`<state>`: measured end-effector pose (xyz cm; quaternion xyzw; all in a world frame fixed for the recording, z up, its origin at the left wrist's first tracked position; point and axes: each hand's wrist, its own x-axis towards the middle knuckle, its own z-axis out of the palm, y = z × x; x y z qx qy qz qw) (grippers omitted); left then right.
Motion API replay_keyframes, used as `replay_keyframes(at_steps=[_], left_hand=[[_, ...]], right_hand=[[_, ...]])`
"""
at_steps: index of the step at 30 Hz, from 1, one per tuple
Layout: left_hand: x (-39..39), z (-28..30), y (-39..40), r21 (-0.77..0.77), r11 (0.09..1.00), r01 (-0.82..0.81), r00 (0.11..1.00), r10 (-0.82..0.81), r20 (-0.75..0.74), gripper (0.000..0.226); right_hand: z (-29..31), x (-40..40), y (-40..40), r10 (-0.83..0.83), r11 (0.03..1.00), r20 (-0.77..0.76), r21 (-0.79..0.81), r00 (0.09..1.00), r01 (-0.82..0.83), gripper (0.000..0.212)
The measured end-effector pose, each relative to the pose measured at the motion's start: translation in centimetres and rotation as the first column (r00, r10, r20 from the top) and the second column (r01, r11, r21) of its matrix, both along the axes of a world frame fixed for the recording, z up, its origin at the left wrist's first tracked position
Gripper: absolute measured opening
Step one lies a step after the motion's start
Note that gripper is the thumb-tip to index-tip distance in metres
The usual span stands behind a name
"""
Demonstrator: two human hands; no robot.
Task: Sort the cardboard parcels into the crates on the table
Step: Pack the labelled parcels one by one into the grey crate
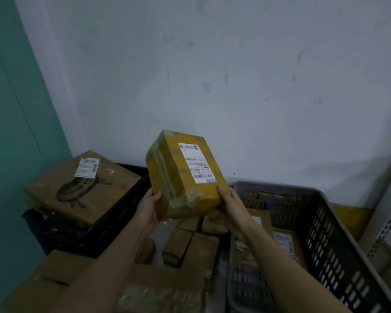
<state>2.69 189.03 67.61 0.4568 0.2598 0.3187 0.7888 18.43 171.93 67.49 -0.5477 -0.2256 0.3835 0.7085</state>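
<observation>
**Parcel held up between two hands, above the heap**

Parcel (185,175), yellow-brown and wrapped in clear tape, hangs in the air in front of the pale wall (212,64), tilted, its white label (195,162) facing the camera. Nothing touches its top or its far sides; the open room is all above and behind it. Its lower end is the held end: the left hand (148,205) grasps the lower left edge, thumb on the near face, and the right hand (231,202) grasps the lower right corner, thumb along the labelled face. Both grips are closed on the parcel.

Directly below lies a heap of small cardboard boxes (190,242), close under the hands. To the right stands a grey crate (321,227) with slotted walls, its near rim beside the right forearm, with labelled parcels inside. To the left a black crate (122,206) carries a large flat box (77,188) printed with a round drawing, lying above the rim. A teal wall (14,132) closes the left side.
</observation>
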Motion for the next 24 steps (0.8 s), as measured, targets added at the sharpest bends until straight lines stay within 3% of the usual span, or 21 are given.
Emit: replay_keyframes(at_steps=[3,6,10,11,13,14,15,17,19,20,22,24], left_hand=[[0.7,1.1,-1.2,0.096,0.995,-0.016,0.996,0.024,-0.082,0.036],[1.3,2.7,-2.7,0.236,0.971,0.032,0.98,0.016,-0.197,0.042],[2.7,4.3,-4.3,0.306,0.932,0.192,0.955,-0.105,-0.279,0.068],[3.2,4.4,-4.6,0.33,0.929,0.167,0.956,-0.072,-0.283,0.078],[3.6,4.9,-5.2,0.491,0.871,0.002,0.945,0.158,-0.285,0.102],[3.6,5.4,-5.1,0.639,0.767,-0.055,0.913,0.297,-0.278,0.111],[3.5,6.0,-4.8,0.801,0.596,-0.055,0.873,0.418,-0.251,0.116],[3.3,7.5,-3.5,0.983,0.129,0.133,0.82,0.543,-0.182,0.119],[3.5,9.3,-2.4,0.873,-0.25,0.418,0.783,0.586,-0.207,0.121],[3.9,10.0,-2.1,0.763,-0.361,0.535,0.759,0.603,-0.247,0.121],[4.6,10.9,-1.9,0.594,-0.426,0.682,0.704,0.603,-0.376,0.121],[5.0,11.0,-1.9,0.571,-0.318,0.757,0.64,0.54,-0.547,0.115]], right_hand=[[-0.1,-0.2,-0.6,-0.087,0.992,-0.036,0.09,0.996,0.09,0.033],[0.2,-0.5,-1.0,-0.232,0.971,0.109,0.091,0.966,0.223,0.031],[0.3,-0.2,-1.7,-0.324,0.946,0.305,0.121,0.896,0.301,0.032],[0.4,-0.1,-1.9,-0.327,0.945,0.335,0.13,0.884,0.301,0.031],[0.3,0.2,-2.3,-0.328,0.944,0.379,0.148,0.865,0.294,0.031],[0.4,0.6,-2.7,-0.324,0.946,0.407,0.149,0.854,0.288,0.031],[0.5,1.0,-3.1,-0.313,0.95,0.453,0.139,0.835,0.281,0.032],[0.9,2.3,-4.1,-0.256,0.964,0.595,0.093,0.762,0.251,0.035],[1.9,3.5,-4.8,-0.138,0.98,0.741,0.007,0.657,0.199,0.038],[2.5,3.9,-5.0,-0.062,0.985,0.803,-0.049,0.593,0.168,0.039],[4.1,4.3,-4.9,0.091,0.985,0.896,-0.145,0.435,0.093,0.04],[5.8,4.2,-4.4,0.162,0.981,0.936,-0.186,0.313,0.048,0.04]])
